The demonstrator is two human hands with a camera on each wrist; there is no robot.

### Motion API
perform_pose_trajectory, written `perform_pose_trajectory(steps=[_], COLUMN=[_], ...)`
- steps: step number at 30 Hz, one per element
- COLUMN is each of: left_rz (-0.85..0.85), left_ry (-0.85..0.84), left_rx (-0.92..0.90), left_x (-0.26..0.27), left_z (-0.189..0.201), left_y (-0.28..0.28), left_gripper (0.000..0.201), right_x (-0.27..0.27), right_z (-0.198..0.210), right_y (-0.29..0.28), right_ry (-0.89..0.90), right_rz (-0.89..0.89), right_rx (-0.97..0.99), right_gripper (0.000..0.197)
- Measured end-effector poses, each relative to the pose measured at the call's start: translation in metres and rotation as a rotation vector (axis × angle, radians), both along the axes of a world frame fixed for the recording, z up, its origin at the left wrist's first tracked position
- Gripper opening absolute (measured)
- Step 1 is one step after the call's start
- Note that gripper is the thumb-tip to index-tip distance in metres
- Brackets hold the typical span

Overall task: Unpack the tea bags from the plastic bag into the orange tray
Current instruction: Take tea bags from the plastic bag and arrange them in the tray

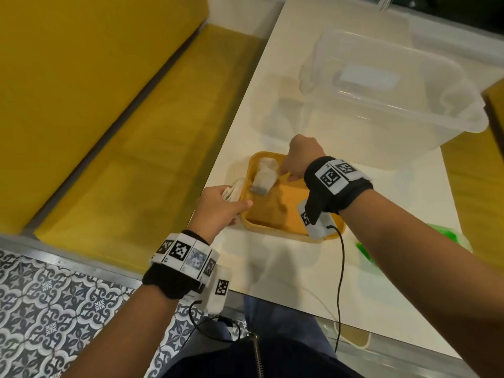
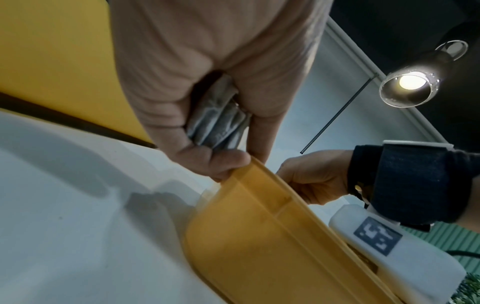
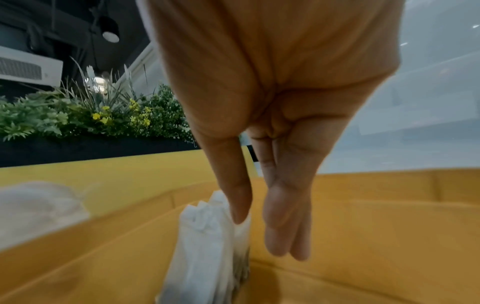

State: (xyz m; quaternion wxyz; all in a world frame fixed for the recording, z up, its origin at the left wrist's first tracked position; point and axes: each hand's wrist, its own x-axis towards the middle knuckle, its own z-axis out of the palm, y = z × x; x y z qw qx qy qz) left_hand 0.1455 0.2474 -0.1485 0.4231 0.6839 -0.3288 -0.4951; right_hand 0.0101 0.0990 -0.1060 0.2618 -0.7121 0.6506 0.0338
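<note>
The orange tray [image 1: 283, 211] lies near the white table's left edge. A stack of white tea bags [image 1: 263, 177] stands in its far left corner. My right hand [image 1: 286, 173] reaches down into the tray with straight fingers, and one fingertip touches the stack [image 3: 207, 246]. My left hand [image 1: 218, 211] is just outside the tray's left rim [image 2: 246, 236]. It grips a second bundle of tea bags [image 1: 233, 189] in curled fingers [image 2: 218, 121]. A green plastic bag [image 1: 441, 237] lies at the right, mostly hidden by my right forearm.
A large clear plastic bin [image 1: 395, 91] stands on the table [image 1: 300, 274] behind the tray. A yellow bench [image 1: 109, 132] runs along the table's left side. Wrist-camera cables hang over the table's near edge.
</note>
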Motion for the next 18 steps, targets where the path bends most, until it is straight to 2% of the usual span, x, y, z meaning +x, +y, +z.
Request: perform_pose_trajectory(steps=[6,7,10,14,15,17,18], left_rz=[-0.003,-0.003,-0.003,0.0,0.001,0.004,0.004], left_ry=[-0.002,-0.003,-0.005,-0.006,-0.004,0.006,0.013], left_rx=[0.014,0.013,0.019,0.018,0.017,0.016,0.016], left_x=[0.001,0.0,0.0,0.001,0.001,0.001,0.001], left_z=[0.0,0.0,-0.001,-0.002,-0.002,-0.002,-0.002], left_y=[0.0,0.0,0.0,0.0,0.0,0.0,-0.001], left_gripper=[0.019,0.019,0.02,0.019,0.018,0.018,0.018], right_x=[0.01,0.012,0.017,0.016,0.014,0.007,0.003], right_z=[0.0,0.001,0.0,-0.004,-0.004,-0.005,-0.003], right_y=[0.007,0.007,0.008,0.008,0.006,0.002,-0.001], right_ry=[-0.009,0.0,0.004,-0.078,-0.122,-0.155,-0.111], right_rz=[-0.015,-0.01,-0.012,0.104,0.085,0.046,0.066], right_rx=[0.256,0.248,0.211,0.267,0.279,0.217,0.183], right_gripper=[0.013,0.012,0.028,0.02,0.016,0.018,0.019])
